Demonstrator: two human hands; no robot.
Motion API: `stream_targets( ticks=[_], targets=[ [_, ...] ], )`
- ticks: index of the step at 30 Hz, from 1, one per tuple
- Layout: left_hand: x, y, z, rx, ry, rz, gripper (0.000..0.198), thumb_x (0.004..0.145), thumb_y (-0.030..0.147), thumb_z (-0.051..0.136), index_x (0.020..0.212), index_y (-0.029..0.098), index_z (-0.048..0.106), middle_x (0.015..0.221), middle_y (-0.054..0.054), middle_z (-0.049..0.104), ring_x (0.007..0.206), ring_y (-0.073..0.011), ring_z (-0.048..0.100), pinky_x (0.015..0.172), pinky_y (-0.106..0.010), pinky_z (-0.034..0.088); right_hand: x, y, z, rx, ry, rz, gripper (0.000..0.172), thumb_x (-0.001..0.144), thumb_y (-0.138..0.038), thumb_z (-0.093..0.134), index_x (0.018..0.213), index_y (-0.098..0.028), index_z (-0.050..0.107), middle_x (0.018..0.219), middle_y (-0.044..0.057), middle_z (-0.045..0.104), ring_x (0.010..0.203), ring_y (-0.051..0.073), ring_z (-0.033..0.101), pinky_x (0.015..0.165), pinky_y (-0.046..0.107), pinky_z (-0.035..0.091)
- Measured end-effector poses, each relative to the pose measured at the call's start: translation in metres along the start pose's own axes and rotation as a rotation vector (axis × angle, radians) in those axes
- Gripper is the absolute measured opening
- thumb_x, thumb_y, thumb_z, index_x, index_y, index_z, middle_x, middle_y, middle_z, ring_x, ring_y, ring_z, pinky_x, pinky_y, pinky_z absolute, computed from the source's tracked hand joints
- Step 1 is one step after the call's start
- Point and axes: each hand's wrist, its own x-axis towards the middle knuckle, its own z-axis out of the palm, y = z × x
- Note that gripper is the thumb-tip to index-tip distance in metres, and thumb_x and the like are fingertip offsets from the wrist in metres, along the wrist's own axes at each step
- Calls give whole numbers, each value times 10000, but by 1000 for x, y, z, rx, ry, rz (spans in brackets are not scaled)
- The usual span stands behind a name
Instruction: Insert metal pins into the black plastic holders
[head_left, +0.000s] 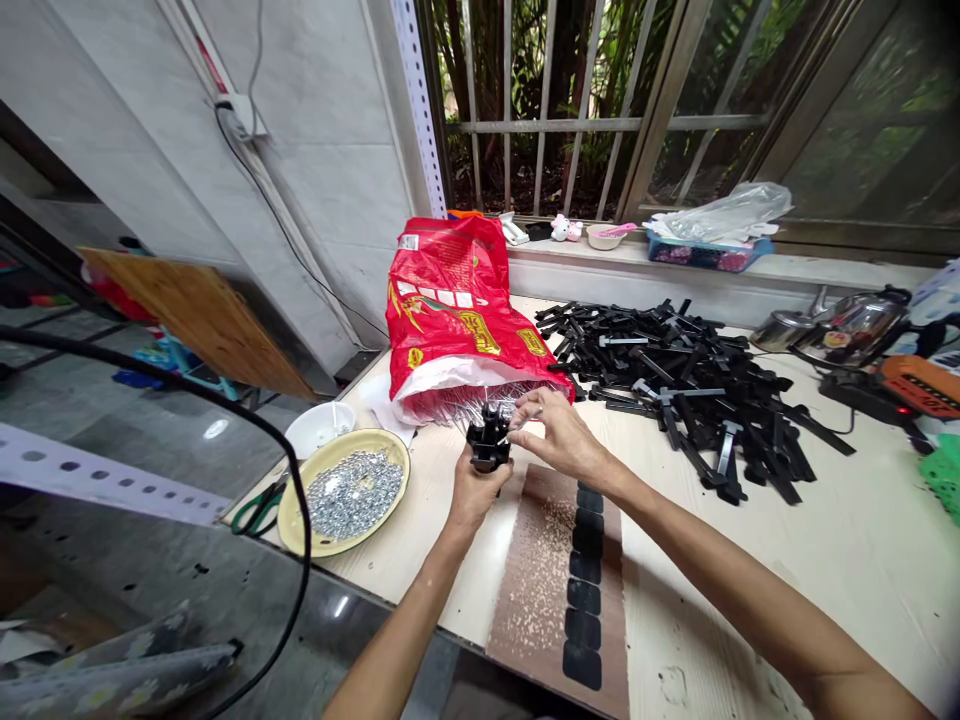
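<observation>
My left hand (478, 495) is closed around a black plastic part (489, 440) with several prongs, held above the near side of the table. My right hand (559, 430) is beside it, fingers pinched on what looks like a thin metal rod (516, 428) close to the part; its far end is hard to make out. Just behind both hands lies a red bag (469, 320), its mouth facing me, with many thin metal rods (450, 402) inside. A large heap of black plastic pieces (660, 370) spreads to the right of the bag.
Left of my hands are a yellow dish (405, 480) of small metal pieces, a white bowl (307, 432) and green-handled scissors (255, 512). A brown board (517, 620) with black pads lies in front. Kettles (855, 325) stand at right. A black cable (300, 480) hangs at left.
</observation>
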Motion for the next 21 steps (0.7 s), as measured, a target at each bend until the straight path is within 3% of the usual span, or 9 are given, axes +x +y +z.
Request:
stream_targets(
  ticks=[4, 7, 9, 14, 18, 21],
  targets=[
    [-1, 1, -5, 25, -7, 19, 373, 550, 163, 713, 912, 148, 622, 745, 17, 648, 625, -114, 562, 609, -222, 437, 3, -8, -4, -108, -147, -67, 199, 806, -401, 629, 851, -208, 641, 1069, 68, 547, 1044, 232, 447, 885, 400, 366],
    [-2, 3, -10, -91, 3, -69, 322, 562, 182, 726, 865, 134, 629, 708, 12, 636, 597, -110, 553, 585, -226, 436, 12, -3, -6, 31, -96, -60, 343, 773, -478, 646, 960, -194, 599, 1062, 62, 566, 990, 198, 493, 843, 338, 395],
    [-3, 7, -15, -167, 18, -108, 258, 579, 215, 736, 801, 125, 641, 688, 2, 634, 597, -111, 556, 593, -234, 442, 17, 9, -1, 59, -64, 43, 323, 819, -478, 587, 943, -180, 590, 988, 51, 604, 905, 165, 538, 782, 280, 409],
    [-5, 16, -20, -241, 98, -67, 238, 578, 235, 753, 774, 136, 662, 724, -9, 656, 642, -118, 580, 623, -240, 453, 16, 38, 37, -269, -207, 444, 296, 851, -399, 535, 683, -165, 603, 745, 61, 638, 732, 173, 584, 651, 264, 390],
    [-3, 13, -16, -167, 88, -71, 250, 569, 234, 750, 773, 124, 657, 715, -10, 654, 609, -111, 570, 605, -239, 447, 11, 43, 66, -323, -160, 481, 155, 841, -264, 521, 809, -161, 632, 895, 94, 659, 806, 195, 602, 683, 285, 398],
    [1, 8, -16, -147, 112, -109, 275, 545, 244, 746, 761, 114, 635, 683, -6, 637, 580, -106, 554, 581, -237, 436, 9, 46, 59, -334, -121, 490, 164, 849, -196, 477, 848, -160, 637, 869, 91, 661, 804, 196, 605, 694, 287, 408]
  ],
)
